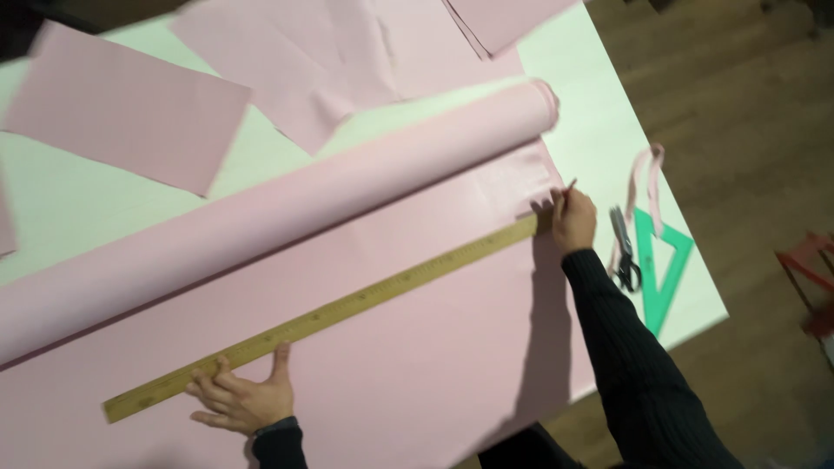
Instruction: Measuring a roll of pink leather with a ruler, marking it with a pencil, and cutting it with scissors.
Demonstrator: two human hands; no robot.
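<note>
head view, going left to right: my left hand (243, 401) lies flat with fingers spread, pressing down the near end of a long yellow wooden ruler (326, 314) onto the unrolled sheet of pale pink fabric (408, 382). the ruler lies on that sheet in the middle of the pale green tabletop (599, 95), its long axis slanting from low on the left, by my left hand, up to the right, where its far end reaches the fabric's edge. just behind it, and roughly parallel, sits the thick pink roll of the same fabric (278, 213); loose cut pink pieces (130, 108) lie beyond the roll.

at the ruler's far end my right hand (573, 221) is pinched narrow around a thin marking tool (569, 187), whose tip is at the fabric edge close to the ruler's end. i judge this to be the marking step: ruler pinned, a line about to be drawn along it. that move would call for steady downward pressure from my left hand so the ruler doesn't pivot.

further right, black-handled scissors (624, 252), a green plastic set square (665, 269) and a narrow pink strip (647, 187) rest near the tabletop's edge.
</note>
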